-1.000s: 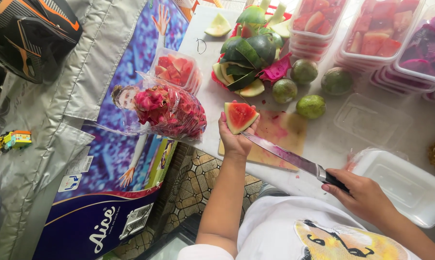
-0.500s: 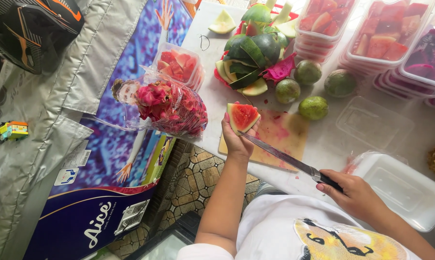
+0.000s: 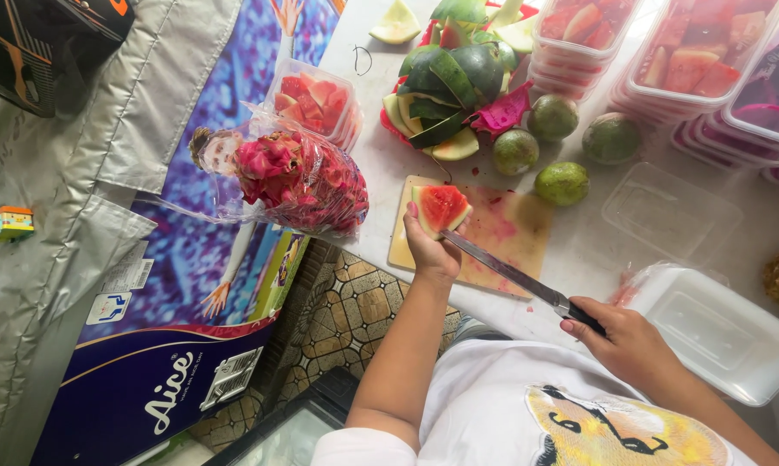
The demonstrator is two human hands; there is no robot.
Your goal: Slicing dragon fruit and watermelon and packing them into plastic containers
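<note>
Watermelon wedge [image 3: 441, 207] sits at the left end of the cutting board [image 3: 510, 237], red face up, rind curving along its right side. Left hand [image 3: 430, 250] is wrapped around its near edge, fingers closed on it. Right hand [image 3: 627, 341] is clamped on the dark handle of a long knife [image 3: 502, 272], and the blade runs on a diagonal from near-right up to far-left, tip right under the wedge. Board's left end is pretty much at the counter [image 3: 596, 259] edge, with a bag of pink fruit peels [image 3: 307, 181] just beside it. Far side is crowded: rind pile [image 3: 446, 86], three green round fruits [image 3: 562, 183]. Some bare counter right of the board, then an empty clear tub [image 3: 726, 332] near the knife hand.
</note>
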